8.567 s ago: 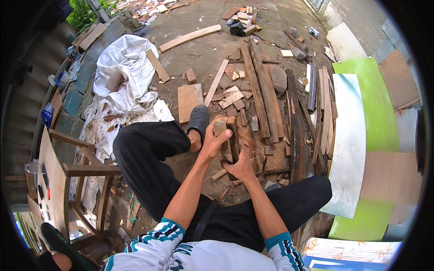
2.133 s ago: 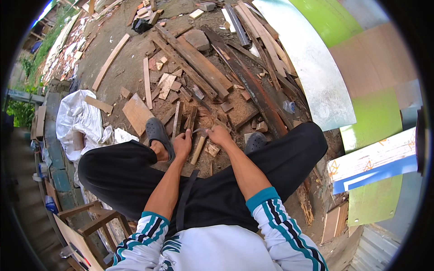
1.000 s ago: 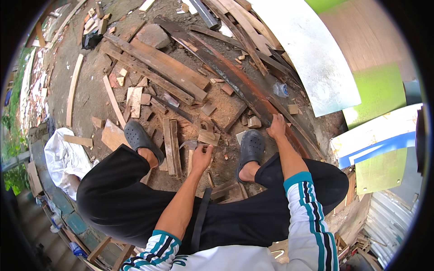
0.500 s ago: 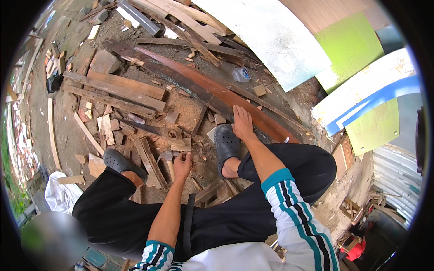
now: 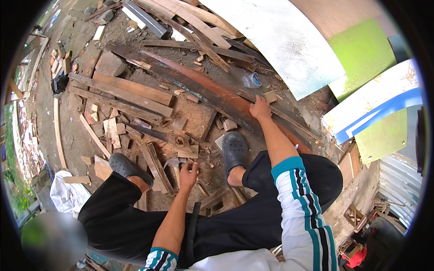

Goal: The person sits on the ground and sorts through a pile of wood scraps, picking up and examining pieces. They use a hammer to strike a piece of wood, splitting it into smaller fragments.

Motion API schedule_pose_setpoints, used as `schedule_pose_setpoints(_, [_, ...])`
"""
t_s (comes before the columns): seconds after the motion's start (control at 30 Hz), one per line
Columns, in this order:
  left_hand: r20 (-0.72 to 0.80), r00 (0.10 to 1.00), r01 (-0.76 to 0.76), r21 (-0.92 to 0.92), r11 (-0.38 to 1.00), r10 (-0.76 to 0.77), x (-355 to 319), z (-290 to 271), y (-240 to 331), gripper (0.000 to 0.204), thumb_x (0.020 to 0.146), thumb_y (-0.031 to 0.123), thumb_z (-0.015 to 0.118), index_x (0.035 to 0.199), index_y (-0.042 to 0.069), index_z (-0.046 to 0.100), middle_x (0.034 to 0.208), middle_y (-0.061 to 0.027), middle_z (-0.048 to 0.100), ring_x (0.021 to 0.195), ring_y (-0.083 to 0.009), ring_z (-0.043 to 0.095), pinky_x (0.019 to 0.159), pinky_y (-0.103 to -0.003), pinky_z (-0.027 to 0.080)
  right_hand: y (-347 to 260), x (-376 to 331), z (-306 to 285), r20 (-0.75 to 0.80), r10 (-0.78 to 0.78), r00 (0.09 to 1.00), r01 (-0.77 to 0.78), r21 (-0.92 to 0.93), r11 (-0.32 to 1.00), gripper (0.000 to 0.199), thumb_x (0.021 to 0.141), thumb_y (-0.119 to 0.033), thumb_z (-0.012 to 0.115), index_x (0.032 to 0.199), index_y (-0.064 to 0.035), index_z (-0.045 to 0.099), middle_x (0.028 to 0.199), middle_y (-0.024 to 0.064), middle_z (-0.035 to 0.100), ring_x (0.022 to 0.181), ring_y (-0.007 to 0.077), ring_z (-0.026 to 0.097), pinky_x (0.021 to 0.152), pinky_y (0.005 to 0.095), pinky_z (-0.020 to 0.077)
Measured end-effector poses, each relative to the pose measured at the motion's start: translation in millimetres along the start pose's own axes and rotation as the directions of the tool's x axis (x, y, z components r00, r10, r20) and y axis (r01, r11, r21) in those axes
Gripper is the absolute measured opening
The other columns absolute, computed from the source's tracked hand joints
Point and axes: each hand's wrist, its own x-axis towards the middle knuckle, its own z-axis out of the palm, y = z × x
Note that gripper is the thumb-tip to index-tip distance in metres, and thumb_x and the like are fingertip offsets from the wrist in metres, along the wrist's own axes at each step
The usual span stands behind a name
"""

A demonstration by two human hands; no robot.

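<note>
Dirt ground (image 5: 199, 115); planks (image 5: 131, 88), wood offcuts (image 5: 110, 131) scattered.

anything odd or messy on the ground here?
Yes. Wood offcuts and planks lie scattered at all angles across the dirt, not stacked. A crumpled clear plastic bag sits among them. The left hand rests on a hammer; the right hand touches a long rusty beam.

Left hand (image 5: 188, 170) covers hammer (image 5: 174, 163) handle; right hand (image 5: 260, 108) grip possibly on small block (image 5: 270, 96), unclear.

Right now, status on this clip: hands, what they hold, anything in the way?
Left hand gripping hammer on the ground. Right hand reaching out to small wood block, touching, grip unclear. Scrap planks crowd both clogs.
</note>
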Motion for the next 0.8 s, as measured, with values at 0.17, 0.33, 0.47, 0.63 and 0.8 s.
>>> schedule_pose_setpoints(0.17, [0.031,0.992,0.124,-0.028,0.992,-0.123,-7.9,-4.7,18.5,0.045,0.094,0.039,0.059,0.110,-0.004,0.065,0.094,-0.0154,0.071,0.082,-0.0239,0.068,0.076,-0.037,0.051,-21.7,30.1,-17.1,-0.030,-0.016,0.999,0.017,0.047,0.999,0.049,0.094,-0.034,0.057,0.135,-0.0079,0.052,0.135,0.0166,0.055,0.127,0.0363,0.050,0.107,0.0499,0.0377])
schedule_pose_setpoints(0.33, [0.046,0.995,0.080,0.090,0.993,-0.084,4.0,0.1,-1.0,0.051,0.094,0.042,0.059,0.115,-0.005,0.063,0.100,-0.0164,0.071,0.081,-0.0221,0.067,0.075,-0.036,0.051,-44.9,77.7,-38.6,-0.298,0.108,0.948,-0.046,0.209,0.977,0.035,0.092,-0.033,0.059,0.114,-0.0061,0.061,0.126,0.0162,0.057,0.124,0.0347,0.050,0.102,0.0504,0.0402])
schedule_pose_setpoints(0.47, [0.024,0.994,0.111,0.016,0.994,-0.111,6.4,-5.1,20.6,0.049,0.094,0.042,0.058,0.110,-0.004,0.065,0.095,-0.0161,0.071,0.088,-0.0279,0.068,0.080,-0.039,0.051,-67.3,108.2,-59.9,-0.474,0.123,0.872,-0.007,0.240,0.971,0.041,0.088,-0.031,0.060,0.120,-0.0053,0.060,0.130,0.0151,0.056,0.126,0.0356,0.048,0.103,0.0518,0.0386])
schedule_pose_setpoints(0.63, [0.005,0.995,0.098,-0.076,0.992,-0.098,17.2,-3.6,25.3,0.047,0.094,0.040,0.059,0.110,-0.003,0.066,0.096,-0.0147,0.071,0.086,-0.0252,0.068,0.078,-0.037,0.052,-84.8,135.4,-50.7,-0.445,0.100,0.890,0.069,0.349,0.935,0.048,0.086,-0.041,0.057,0.122,-0.0103,0.065,0.133,0.0151,0.057,0.126,0.0332,0.050,0.104,0.0541,0.0356])
schedule_pose_setpoints(0.8, [0.011,0.994,0.110,-0.064,0.992,-0.109,18.2,12.5,18.7,0.045,0.096,0.038,0.059,0.109,-0.005,0.064,0.089,-0.0122,0.069,0.080,-0.0189,0.065,0.073,-0.034,0.051,-91.8,77.7,-19.7,-0.283,-0.123,0.951,0.224,0.357,0.907,0.062,0.095,-0.053,0.049,0.072,0.0003,0.071,0.072,0.0224,0.065,0.084,0.0443,0.064,0.080,0.0471,0.0502])
